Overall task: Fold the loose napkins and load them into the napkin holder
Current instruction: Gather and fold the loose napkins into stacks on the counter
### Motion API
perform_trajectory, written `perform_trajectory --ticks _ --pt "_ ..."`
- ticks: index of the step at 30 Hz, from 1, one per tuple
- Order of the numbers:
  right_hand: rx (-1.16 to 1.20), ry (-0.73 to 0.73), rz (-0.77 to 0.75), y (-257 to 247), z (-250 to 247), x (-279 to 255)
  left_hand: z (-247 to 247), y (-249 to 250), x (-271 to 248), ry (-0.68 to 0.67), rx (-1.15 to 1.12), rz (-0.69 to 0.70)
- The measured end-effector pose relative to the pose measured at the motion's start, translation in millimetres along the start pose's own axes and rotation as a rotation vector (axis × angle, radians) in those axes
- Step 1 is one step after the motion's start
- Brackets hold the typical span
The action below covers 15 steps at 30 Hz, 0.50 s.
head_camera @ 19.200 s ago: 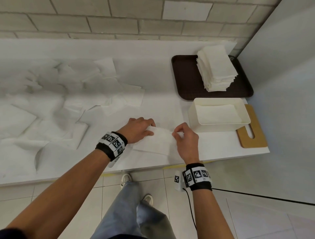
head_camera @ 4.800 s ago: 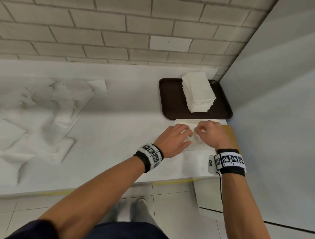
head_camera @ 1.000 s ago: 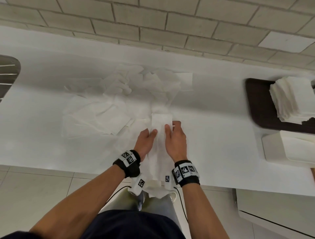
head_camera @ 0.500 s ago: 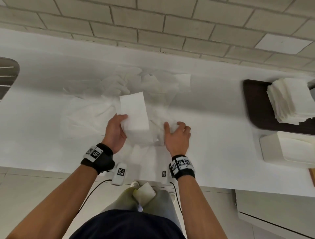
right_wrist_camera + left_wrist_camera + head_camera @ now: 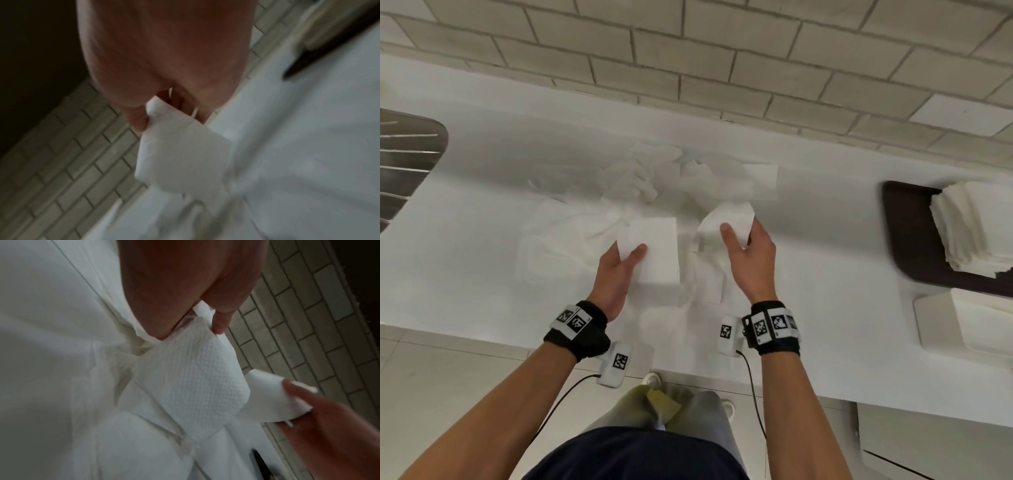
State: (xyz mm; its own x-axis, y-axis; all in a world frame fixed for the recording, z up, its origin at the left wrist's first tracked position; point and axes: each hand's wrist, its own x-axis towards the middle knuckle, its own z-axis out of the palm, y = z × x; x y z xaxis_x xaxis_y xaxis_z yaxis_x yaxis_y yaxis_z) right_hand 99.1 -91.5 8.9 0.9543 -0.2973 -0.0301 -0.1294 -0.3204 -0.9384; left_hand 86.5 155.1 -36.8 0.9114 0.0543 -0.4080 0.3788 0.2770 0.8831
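At frame centre, a napkin [image 5: 654, 250] is pinched between both hands, left hand [image 5: 616, 270] and right hand [image 5: 748, 255], seemingly spread for folding.

The white plastic napkin holder [image 5: 962, 325] and the dark brown tray [image 5: 900, 236] run off the head view's right edge (only part of each shows). A ribbed grey metal surface [image 5: 404, 161] is cut at the left. The right-wrist picture is blurred; the 2 hands' fingers hide behind paper.
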Motion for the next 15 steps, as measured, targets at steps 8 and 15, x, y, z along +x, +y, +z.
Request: perform_trajectory --ticks 8,15 --pt "0.243 -0.163 -0.041 -48 8 -24 37 21 -6 -0.164 0.023 -0.01" --pt "-0.242 -0.007 -0.103 4 55 -24 49 20 -6 -0.15 0.0 -0.106"
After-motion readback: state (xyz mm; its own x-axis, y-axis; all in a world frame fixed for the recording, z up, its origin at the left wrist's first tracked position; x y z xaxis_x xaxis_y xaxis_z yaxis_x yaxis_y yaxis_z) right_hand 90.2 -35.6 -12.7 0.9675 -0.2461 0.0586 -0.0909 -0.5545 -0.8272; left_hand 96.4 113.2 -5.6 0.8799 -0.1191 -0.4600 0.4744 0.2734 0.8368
